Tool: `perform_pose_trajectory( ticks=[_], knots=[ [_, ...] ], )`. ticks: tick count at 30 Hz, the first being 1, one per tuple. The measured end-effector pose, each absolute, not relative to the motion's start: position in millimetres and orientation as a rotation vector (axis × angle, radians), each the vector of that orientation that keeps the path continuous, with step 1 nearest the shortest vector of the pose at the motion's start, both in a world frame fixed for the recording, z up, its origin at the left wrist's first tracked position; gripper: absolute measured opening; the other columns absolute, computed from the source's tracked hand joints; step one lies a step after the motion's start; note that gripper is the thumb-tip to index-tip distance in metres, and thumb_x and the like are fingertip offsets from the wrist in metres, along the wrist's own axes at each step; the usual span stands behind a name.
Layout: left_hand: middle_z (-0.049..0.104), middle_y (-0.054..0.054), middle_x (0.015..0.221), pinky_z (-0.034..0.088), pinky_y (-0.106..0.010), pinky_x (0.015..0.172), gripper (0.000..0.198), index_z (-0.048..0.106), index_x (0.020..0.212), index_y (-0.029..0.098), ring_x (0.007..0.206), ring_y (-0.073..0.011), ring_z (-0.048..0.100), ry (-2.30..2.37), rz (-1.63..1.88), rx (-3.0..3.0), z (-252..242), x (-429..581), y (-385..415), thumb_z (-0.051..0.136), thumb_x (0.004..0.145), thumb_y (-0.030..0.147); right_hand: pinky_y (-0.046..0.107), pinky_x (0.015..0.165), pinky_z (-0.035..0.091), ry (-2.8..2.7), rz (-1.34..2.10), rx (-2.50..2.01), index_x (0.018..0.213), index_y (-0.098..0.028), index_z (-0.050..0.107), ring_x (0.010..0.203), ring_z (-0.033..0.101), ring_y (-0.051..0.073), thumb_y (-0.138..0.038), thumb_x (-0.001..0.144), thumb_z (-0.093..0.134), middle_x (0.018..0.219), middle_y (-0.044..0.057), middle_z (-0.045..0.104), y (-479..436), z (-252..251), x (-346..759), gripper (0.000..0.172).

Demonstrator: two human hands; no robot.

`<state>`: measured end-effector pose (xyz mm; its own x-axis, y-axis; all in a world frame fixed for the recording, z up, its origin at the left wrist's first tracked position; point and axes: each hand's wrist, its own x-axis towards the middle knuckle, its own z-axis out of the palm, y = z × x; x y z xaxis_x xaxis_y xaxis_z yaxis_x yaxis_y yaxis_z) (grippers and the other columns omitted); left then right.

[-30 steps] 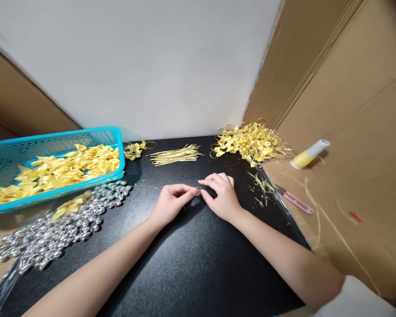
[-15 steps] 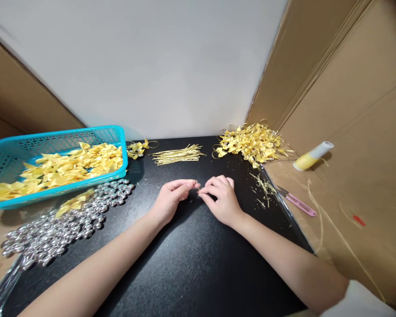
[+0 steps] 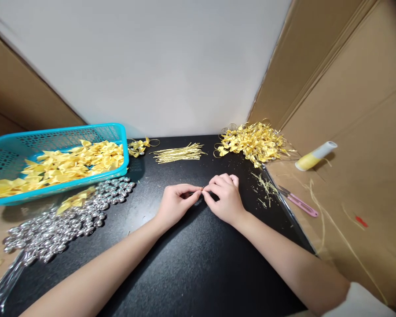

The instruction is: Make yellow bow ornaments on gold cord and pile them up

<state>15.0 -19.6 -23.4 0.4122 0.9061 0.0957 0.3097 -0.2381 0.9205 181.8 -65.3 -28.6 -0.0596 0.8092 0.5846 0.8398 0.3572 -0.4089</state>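
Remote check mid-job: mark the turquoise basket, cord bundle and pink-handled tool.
Turquoise basket point(image 3: 79, 181), head view: front rim.
Cord bundle point(image 3: 179, 152), head view: middle of strands.
Pink-handled tool point(image 3: 297, 201), head view: handle.

Your left forearm point(image 3: 99, 259) slants inward; your right forearm point(image 3: 290, 260), its pale sleeve point(image 3: 359, 300) at the elbow, crosses the table's point(image 3: 198, 268) right edge. Your left hand point(image 3: 175, 203) and right hand point(image 3: 226, 200) almost meet, fingers bent, thumbs pinching forefingers.
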Motion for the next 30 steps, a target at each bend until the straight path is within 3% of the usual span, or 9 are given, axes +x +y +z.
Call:
perform_pose_trajectory(
  ticks=[15, 30],
  knots=[
    [0.077, -0.007, 0.083, 0.051, -0.023, 0.062, 0.013, 0.075, 0.085, 0.015, 0.071, -0.0155, 0.070, 0.793, 0.950, 2.301, -25.7, 12.5, -16.5, 0.063, 0.086, 0.016, 0.035, 0.078, 0.033, -1.720, 0.259, -1.473, 0.066, -0.020, 0.064, 0.076, 0.056, 0.015, -0.014, 0.079, 0.066, 0.073, -0.002, 0.063, -64.3, -30.0, 179.0, 0.015],
    [0.076, -0.008, 0.084, 0.054, -0.023, 0.069, 0.015, 0.075, 0.087, 0.014, 0.074, -0.0157, 0.071, 0.781, 1.030, 2.351, -24.7, 11.7, -19.3, 0.063, 0.088, 0.021, 0.036, 0.079, 0.034, -1.693, 0.496, -1.360, 0.074, -0.022, 0.069, 0.079, 0.057, 0.016, -0.018, 0.090, 0.054, 0.079, -0.001, 0.065, -65.8, -25.1, 183.4, 0.023]
  ],
)
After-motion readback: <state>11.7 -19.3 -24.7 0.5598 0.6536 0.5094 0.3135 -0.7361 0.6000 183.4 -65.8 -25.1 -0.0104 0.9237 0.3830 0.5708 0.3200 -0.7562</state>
